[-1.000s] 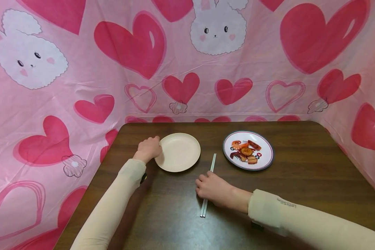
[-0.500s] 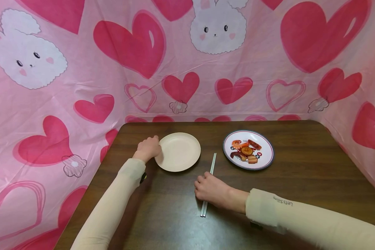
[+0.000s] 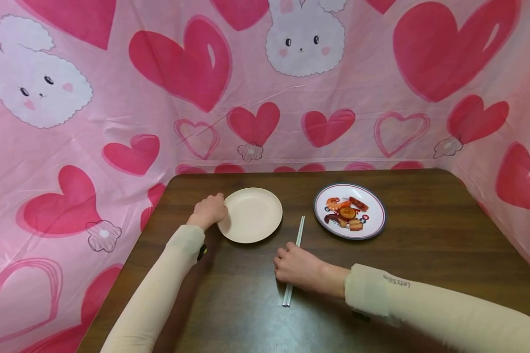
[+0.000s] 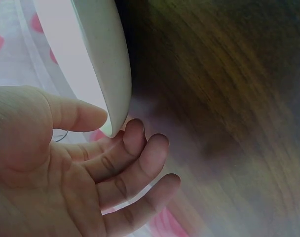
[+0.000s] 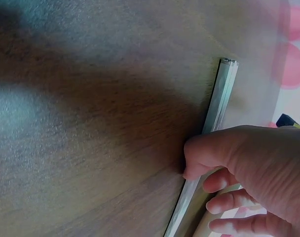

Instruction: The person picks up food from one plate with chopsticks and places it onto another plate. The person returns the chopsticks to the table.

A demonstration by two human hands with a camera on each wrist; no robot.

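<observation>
At the left rim of a cream plate (image 3: pixel 256 215), my left hand (image 3: pixel 208 211) pinches the edge. In the left wrist view the thumb lies on the inner side of the plate (image 4: pixel 110 64), the index finger is mostly hidden behind the rim, and the other fingers are loosely bent. A pair of pale metal chopsticks (image 3: pixel 300 229) lies lengthwise on the table, with my right hand (image 3: pixel 302 267) over their middle. The right wrist view shows thumb and index finger pinching the chopsticks (image 5: pixel 223 94), while the remaining fingers curl beside them.
Right of the chopsticks stands a white plate (image 3: pixel 374 218) with a blue rim, bearing several food pieces, a shrimp (image 3: pixel 333 204) among them. The brown wooden table (image 3: pixel 424 255) ends at a pink heart-print cloth (image 3: pixel 349 93) behind and on both sides.
Both hands keep their places on the plate and the chopsticks. Only the right forearm has shifted slightly left, and the head view has moved a little.
</observation>
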